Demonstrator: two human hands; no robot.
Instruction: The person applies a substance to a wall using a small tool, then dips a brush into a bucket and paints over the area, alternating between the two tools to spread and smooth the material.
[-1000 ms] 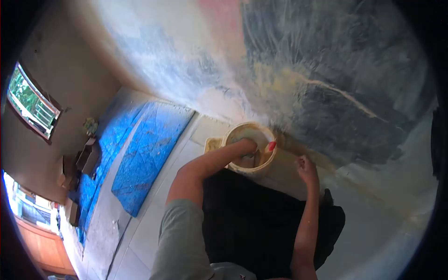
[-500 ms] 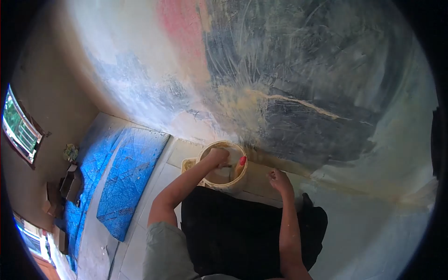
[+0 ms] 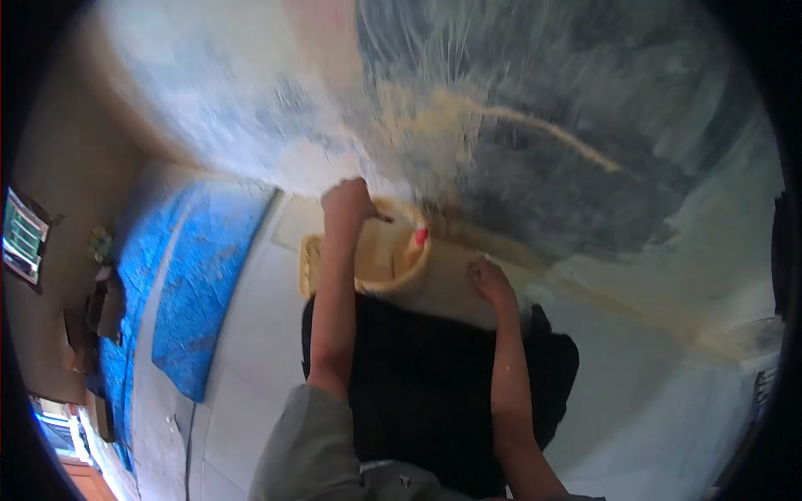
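Observation:
A cream bucket stands on the floor against the wall, pale material inside it. My left hand is above its left rim, closed around a slim handle whose dark end sticks out to the right; the rest of that tool is hidden. Inside the bucket's right side leans a tool with a red tip. To the right of the bucket, my right hand hovers with loosely bent fingers, nothing visible in it. Its fingers are a little blurred.
A smaller cream container touches the bucket's left side. The wall has grey, white and tan patches and a raised tan streak. Blue sheeting lies on the floor at left, with cardboard boxes beyond it. Dark cloth covers my lap.
My left hand has risen out of the bucket and moved up and left, the slim handle still in it. My right hand stays beside the bucket. The view has shifted slightly.

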